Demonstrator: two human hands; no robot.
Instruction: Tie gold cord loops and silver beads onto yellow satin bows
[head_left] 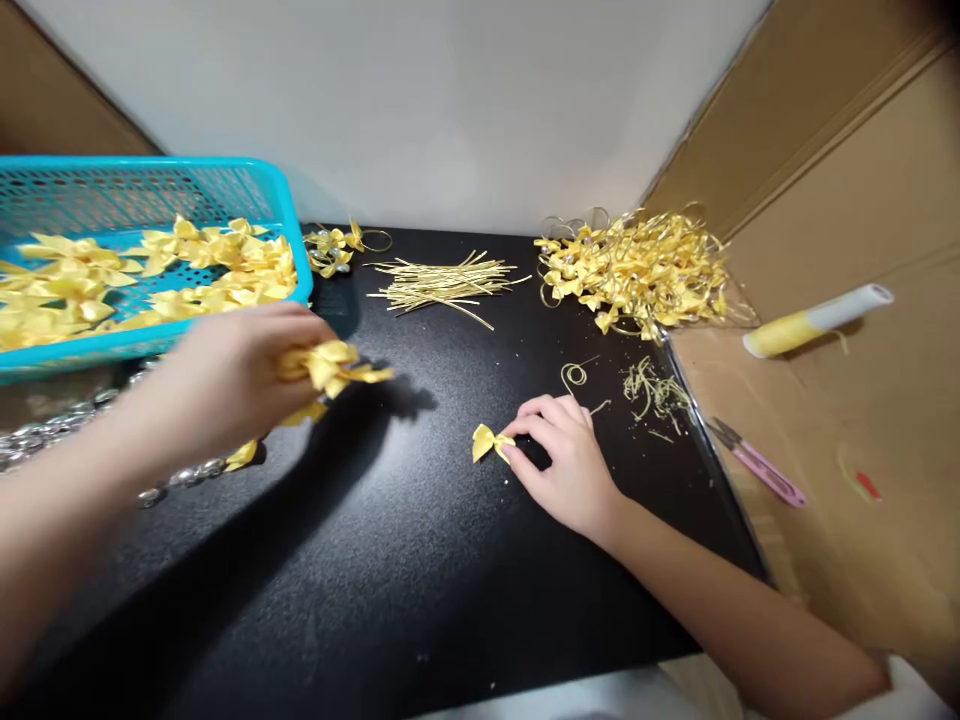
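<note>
My left hand point(244, 365), smeared a little by motion, is closed round a bunch of yellow ribbon bows point(334, 370) above the table, just in front of the blue basket point(289, 240). My right hand point(562, 450) rests on the black table point(390, 560). Its thumb and forefinger pinch one side of a single yellow ribbon bow point(484, 442) that lies on the tabletop. Below the left hand another yellow bow point(241, 456) lies beside a row of shiny silvery beads point(56, 435), partly hidden by the forearm.
Many yellow bows fill the basket. Behind lie gold wire ties point(442, 283), a few beaded bows point(330, 250) and a heap of finished-looking bows with wire point(637, 265). At right are wire scraps point(652, 390), pink-handled scissors point(761, 465) and a yellow-white tube point(817, 320).
</note>
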